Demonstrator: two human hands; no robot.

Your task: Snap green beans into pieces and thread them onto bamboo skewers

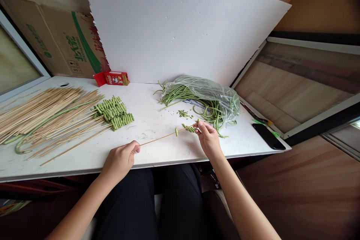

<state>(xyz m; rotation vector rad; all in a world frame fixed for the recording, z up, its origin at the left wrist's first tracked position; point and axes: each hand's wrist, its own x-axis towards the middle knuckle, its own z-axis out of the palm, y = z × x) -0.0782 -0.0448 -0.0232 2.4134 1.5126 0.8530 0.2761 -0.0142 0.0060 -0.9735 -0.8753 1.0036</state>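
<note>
Between my two hands runs a thin bamboo skewer (pixel 160 138). My left hand (pixel 120 159) is closed round its left end, near the table's front edge. At the other end my right hand (pixel 208 138) pinches a small piece of green bean (pixel 198 120) at the skewer's tip. Just under the skewer lie several cut bean pieces (pixel 189 128), and one short piece (pixel 176 132) stands apart to their left. Further left, skewers threaded with rows of cut beans (pixel 114 112) lie together in a stack.
Many bare skewers (pixel 53 108) cover the left of the table, with long beans across them. A clear plastic bag (pixel 208 90) of long beans sits at the back right, bean trimmings (pixel 183 113) before it. A red box (pixel 116 78) and a black phone (pixel 268 136) also lie here.
</note>
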